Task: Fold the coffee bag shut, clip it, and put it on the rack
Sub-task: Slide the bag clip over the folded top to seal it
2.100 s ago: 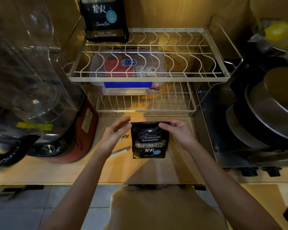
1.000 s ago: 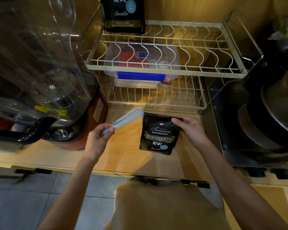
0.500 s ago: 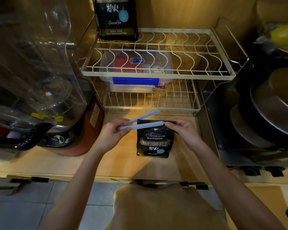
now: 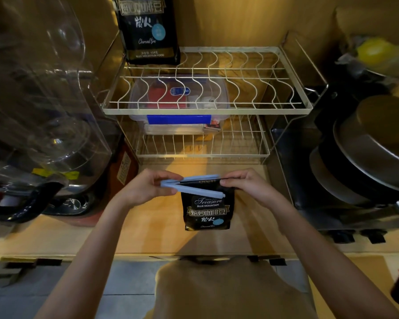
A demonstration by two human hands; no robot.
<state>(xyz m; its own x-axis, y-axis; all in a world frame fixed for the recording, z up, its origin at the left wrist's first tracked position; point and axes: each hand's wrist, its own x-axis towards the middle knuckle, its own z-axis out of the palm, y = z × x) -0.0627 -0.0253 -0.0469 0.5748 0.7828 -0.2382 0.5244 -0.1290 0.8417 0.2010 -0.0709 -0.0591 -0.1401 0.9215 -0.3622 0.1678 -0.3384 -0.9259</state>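
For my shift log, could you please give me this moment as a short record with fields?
left hand: holds the hinge end of the clip
right hand: pinches the bag at its folded top right corner
clip: light blue, open, its two arms straddling the bag's top
bag: small, black, upright, over the counter
rack: two wire tiers; a larger bag on the top tier's left rear
step: clip not yet shut
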